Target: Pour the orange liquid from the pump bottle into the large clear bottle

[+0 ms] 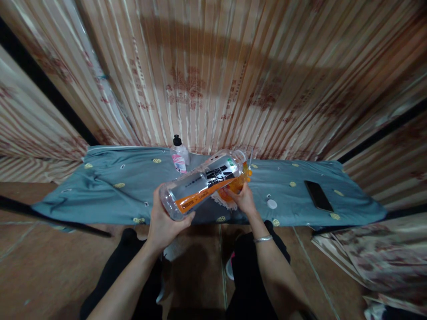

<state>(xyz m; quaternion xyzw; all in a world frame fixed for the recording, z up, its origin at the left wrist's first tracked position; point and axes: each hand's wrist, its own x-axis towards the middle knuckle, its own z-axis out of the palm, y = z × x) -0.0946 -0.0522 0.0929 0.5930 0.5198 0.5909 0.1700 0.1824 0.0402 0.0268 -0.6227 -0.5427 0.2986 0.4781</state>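
My left hand (164, 221) grips the base of a clear plastic bottle (203, 182) with a black and orange label. The bottle is tipped almost flat, its neck pointing right toward an orange see-through container (237, 185). My right hand (243, 198) is closed on that orange container, which stands on a whitish cloth (219, 200) on the blue-grey cover of the low table (110, 186). A little orange liquid lies along the bottle's lower side. The bottle's mouth is hidden against the container.
A small pink bottle with a black cap (179, 156) stands behind the tipped bottle. A white round lid (271, 204) lies right of my right hand. A black phone (318, 195) lies further right. A striped curtain (213, 75) hangs behind the table.
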